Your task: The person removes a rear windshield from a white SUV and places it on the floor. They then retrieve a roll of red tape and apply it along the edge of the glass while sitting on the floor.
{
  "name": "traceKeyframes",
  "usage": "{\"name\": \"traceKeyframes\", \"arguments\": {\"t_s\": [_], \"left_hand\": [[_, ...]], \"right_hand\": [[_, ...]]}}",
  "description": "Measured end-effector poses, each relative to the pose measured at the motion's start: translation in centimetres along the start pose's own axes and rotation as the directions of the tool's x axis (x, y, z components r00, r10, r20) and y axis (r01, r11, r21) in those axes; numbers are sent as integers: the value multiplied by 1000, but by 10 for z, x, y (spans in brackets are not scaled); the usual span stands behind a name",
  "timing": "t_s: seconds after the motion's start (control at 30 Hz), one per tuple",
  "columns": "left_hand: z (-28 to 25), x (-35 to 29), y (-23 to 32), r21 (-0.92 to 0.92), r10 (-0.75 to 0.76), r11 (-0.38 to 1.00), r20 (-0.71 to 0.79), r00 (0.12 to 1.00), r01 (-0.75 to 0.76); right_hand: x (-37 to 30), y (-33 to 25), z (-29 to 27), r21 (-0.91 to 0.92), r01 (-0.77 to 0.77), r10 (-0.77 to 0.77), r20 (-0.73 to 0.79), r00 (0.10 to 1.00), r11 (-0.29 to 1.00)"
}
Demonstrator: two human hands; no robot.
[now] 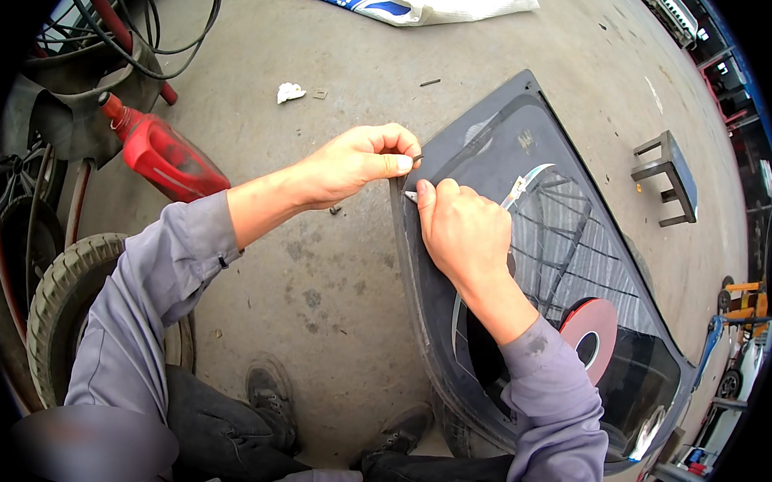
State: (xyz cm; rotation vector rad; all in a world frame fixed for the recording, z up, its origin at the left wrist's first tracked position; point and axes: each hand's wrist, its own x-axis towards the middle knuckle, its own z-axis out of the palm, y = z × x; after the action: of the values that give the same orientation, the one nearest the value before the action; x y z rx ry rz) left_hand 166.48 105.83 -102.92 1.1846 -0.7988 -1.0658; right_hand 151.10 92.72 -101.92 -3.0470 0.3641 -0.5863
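Both hands pinched together on the window glass [566, 249] edge, left hand [363, 162] just above right hand [460, 231], rim running toward the knees.

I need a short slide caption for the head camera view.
Two hands, left hand and right hand, work tape along the edge of a dark car window on concrete.

My left hand [359, 164] reaches across from the left, forearm bare below a pushed-up grey sleeve, thumb and forefinger pinched shut. Just beside that grip, my right hand [462, 229] is curled in a loose fist, knuckles up, wrist bent, grey sleeve at the forearm.
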Motion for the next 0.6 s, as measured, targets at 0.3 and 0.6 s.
{"name": "traceKeyframes", "arguments": {"t_s": [0.3, 0.6], "left_hand": [[-1, -1, -3, -101, -23, 995, -73, 997, 16], [19, -18, 19, 723, 408, 635, -12, 913, -274]], "right_hand": [[-1, 1, -1, 28, 9, -9, -5, 1000, 1000], [1, 20, -1, 305, -86, 83, 21, 996, 949]]}}
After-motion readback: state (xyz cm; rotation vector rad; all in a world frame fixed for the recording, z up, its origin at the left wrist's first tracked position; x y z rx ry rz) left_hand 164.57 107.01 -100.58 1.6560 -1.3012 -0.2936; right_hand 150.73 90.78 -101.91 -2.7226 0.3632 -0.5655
